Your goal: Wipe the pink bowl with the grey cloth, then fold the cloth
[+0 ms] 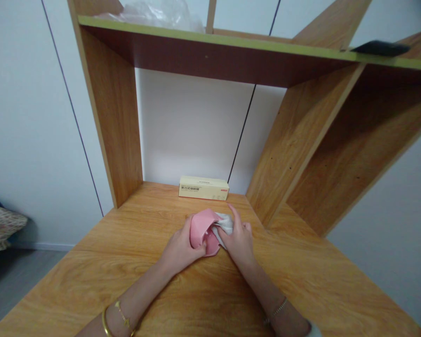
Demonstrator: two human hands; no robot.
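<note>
A pink bowl [200,226] with angular sides is held tilted above the wooden desk, its opening turned toward the right. My left hand [183,247] grips it from the left, thumb at the near rim and fingers behind the outer wall. In my right hand [239,238] is a bunched light grey cloth [225,222], pressed against the bowl's right edge. The index finger of that hand points up and away from the cloth. Part of the bowl's inside is hidden by the cloth and my fingers.
A pale yellow cling film box [203,188] stands at the back of the desk [143,290]. Wooden uprights [112,117] rise at both sides under a shelf [210,58]. On that shelf lie clear plastic wrapping [161,14] and a dark flat object [381,48].
</note>
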